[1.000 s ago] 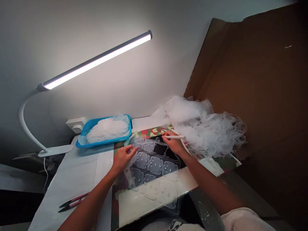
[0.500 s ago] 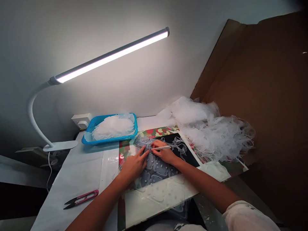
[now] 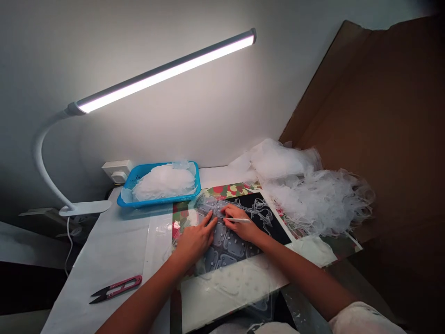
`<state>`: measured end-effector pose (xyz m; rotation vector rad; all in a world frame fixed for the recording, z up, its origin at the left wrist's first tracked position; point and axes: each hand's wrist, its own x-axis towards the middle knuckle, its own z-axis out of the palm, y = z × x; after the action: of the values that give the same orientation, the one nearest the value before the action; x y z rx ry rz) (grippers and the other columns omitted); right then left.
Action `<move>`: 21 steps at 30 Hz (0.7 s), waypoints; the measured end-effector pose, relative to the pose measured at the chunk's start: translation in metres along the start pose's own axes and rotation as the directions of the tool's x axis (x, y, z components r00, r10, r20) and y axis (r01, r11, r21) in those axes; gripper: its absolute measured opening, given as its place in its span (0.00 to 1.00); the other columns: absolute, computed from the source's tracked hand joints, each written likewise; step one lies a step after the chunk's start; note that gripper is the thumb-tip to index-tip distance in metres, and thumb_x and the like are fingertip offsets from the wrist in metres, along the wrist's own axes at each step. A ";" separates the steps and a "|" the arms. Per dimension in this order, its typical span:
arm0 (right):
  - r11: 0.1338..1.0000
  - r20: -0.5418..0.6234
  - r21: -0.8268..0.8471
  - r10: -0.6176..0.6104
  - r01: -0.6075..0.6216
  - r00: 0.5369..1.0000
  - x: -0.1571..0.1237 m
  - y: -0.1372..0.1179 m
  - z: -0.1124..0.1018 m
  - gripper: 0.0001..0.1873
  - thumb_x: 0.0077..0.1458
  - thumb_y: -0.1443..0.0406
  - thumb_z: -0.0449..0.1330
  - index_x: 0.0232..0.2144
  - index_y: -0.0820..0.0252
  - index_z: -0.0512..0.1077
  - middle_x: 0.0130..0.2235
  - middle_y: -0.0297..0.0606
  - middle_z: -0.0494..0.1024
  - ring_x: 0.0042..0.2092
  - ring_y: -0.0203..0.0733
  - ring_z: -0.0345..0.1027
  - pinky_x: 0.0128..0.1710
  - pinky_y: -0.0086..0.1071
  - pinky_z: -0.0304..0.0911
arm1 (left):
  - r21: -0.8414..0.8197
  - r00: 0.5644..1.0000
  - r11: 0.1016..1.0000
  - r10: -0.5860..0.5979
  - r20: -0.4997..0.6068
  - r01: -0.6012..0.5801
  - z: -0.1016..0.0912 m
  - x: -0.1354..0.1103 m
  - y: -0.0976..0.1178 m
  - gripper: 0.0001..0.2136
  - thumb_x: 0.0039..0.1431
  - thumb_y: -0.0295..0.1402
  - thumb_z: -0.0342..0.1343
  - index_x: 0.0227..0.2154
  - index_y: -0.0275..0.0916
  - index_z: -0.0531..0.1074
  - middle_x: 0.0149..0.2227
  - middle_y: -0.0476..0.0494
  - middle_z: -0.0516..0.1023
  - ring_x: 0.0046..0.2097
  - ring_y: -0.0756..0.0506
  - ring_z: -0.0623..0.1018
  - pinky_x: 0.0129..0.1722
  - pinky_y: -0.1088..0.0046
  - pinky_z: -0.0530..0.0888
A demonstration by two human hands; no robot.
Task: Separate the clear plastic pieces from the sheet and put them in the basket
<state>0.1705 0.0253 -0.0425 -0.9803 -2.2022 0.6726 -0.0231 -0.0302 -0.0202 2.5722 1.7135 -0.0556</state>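
Observation:
A translucent rubbery sheet (image 3: 235,244) with rounded moulded shapes lies over a black panel (image 3: 280,232). My left hand (image 3: 197,237) rests on the sheet, fingers stretched out and the fingertips pressing on its upper part. Just right of those fingertips, my right hand (image 3: 245,225) is closed around a slim white pen-like tool (image 3: 238,220). Its working tip is too small to make out. Loose thin strips (image 3: 262,211) of clear trimming, joined to the sheet or lying on it, spread over the black panel beyond my right hand.
A blue basket (image 3: 158,202) holds a heap of white translucent pieces. Tangled white film scraps (image 3: 316,199) pile up at the right. Red-handled thread snips (image 3: 116,288) lie at the left. A lit lamp (image 3: 170,69) hangs above, and a cardboard wall (image 3: 365,116) stands at the right.
The view has shifted slightly. My right hand has moved a little and the tool lies at a somewhat different angle. My left hand keeps its place on the sheet.

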 end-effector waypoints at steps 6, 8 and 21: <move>0.979 -0.104 -0.202 -0.057 0.035 0.993 0.000 0.008 -0.006 0.10 0.63 0.68 0.49 0.35 0.58 0.71 0.38 0.42 0.76 0.42 0.46 0.69 0.44 0.38 0.63 | -0.005 0.998 0.999 -0.032 0.047 0.032 -0.003 -0.001 0.003 0.24 0.66 0.35 0.42 0.64 0.50 0.59 0.69 0.41 0.51 0.36 0.38 0.81 0.31 0.59 0.75; 0.983 -0.303 -0.134 0.077 -0.122 0.950 -0.002 0.018 -0.025 0.10 0.62 0.66 0.49 0.35 0.58 0.71 0.36 0.40 0.77 0.38 0.44 0.69 0.41 0.35 0.63 | -0.030 0.998 0.998 -0.051 0.049 0.052 -0.001 -0.002 0.003 0.24 0.65 0.36 0.42 0.63 0.51 0.60 0.69 0.41 0.51 0.37 0.38 0.81 0.31 0.60 0.75; 0.944 -0.098 0.282 0.207 -0.172 0.973 -0.029 -0.032 -0.050 0.09 0.59 0.61 0.56 0.28 0.57 0.70 0.40 0.36 0.80 0.35 0.39 0.70 0.37 0.32 0.60 | -0.851 0.992 0.509 -0.078 0.103 0.129 -0.020 0.068 -0.008 0.29 0.59 0.55 0.45 0.32 0.34 0.80 0.28 0.43 0.79 0.28 0.46 0.74 0.28 0.74 0.66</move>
<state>0.2068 -0.0066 0.0029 -1.0670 -1.8600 0.9471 -0.0045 0.0366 -0.0041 1.6767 1.3358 0.5802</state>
